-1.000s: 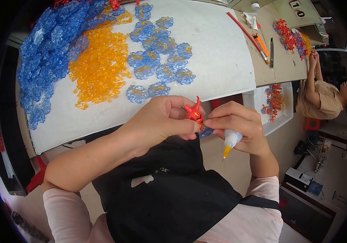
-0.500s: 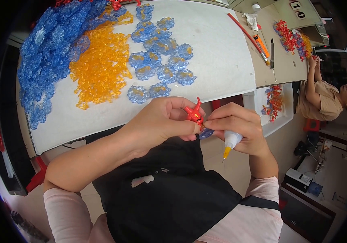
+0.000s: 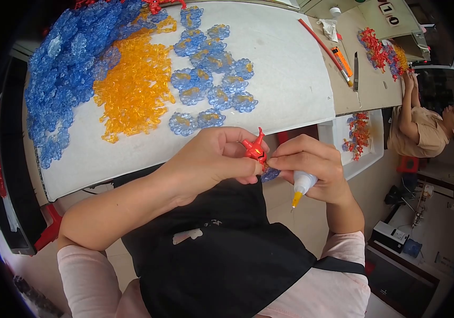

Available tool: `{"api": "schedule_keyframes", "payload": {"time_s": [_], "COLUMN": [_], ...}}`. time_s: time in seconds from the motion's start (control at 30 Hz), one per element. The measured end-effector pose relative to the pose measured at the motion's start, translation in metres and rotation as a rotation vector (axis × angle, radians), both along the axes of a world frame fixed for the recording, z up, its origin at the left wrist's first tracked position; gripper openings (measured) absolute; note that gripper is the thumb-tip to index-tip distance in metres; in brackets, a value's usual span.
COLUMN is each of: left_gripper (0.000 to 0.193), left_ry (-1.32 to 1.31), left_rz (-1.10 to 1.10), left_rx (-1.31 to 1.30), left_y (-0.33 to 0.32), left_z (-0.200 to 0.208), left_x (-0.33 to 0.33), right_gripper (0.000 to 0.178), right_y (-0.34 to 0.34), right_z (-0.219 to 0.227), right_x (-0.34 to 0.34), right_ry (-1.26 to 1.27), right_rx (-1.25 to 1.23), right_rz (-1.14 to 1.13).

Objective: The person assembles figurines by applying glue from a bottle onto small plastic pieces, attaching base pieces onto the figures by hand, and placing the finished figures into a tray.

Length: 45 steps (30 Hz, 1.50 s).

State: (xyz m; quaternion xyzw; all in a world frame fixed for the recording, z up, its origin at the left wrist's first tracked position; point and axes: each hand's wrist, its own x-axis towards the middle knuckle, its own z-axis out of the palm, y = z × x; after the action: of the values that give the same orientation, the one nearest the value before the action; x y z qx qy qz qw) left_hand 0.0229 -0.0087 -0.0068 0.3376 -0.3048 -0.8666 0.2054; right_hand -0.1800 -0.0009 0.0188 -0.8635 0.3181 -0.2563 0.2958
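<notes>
L hand pinching red fig, R hand close by, clamped on white bottle, fingertips at blue pc by fig; all off table's near edge. Prob mid-assy: blue discs w/ amber bits laid out, loose blue pile + amber pile unpaired. Joint hidden by fingers; can't tell if seated.

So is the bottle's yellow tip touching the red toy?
Apart: the head view shows the yellow tip aimed away from the red toy, with a clear gap between.
</notes>
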Motion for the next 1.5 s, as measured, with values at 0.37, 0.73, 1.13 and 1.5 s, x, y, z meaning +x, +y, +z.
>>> {"api": "schedule_keyframes", "payload": {"time_s": [0.37,0.73,1.13,1.5], "left_gripper": [0.025,0.022,0.025,0.033], "left_ry": [0.094,0.038,-0.842,-2.126], "left_rz": [0.07,0.258,0.851,0.527], "left_rx": [-0.061,-0.193,-0.855,-0.604], "left_y": [0.002,0.017,0.004,-0.069], "left_z": [-0.005,0.012,0.098,0.027], "left_x": [0.011,0.062,0.298,0.521], "right_gripper": [0.021,0.018,0.034,0.032], "right_y": [-0.005,-0.016,-0.033,-0.007], "right_z": [0.004,0.018,0.009,-0.019], "right_x": [0.013,0.076,0.103,0.043], "right_ry": [0.017,-0.057,-0.306,-0.047], "right_rx": [-0.016,-0.105,-0.288,-0.158], "right_rz": [-0.014,0.096,-0.102,-0.422]}}
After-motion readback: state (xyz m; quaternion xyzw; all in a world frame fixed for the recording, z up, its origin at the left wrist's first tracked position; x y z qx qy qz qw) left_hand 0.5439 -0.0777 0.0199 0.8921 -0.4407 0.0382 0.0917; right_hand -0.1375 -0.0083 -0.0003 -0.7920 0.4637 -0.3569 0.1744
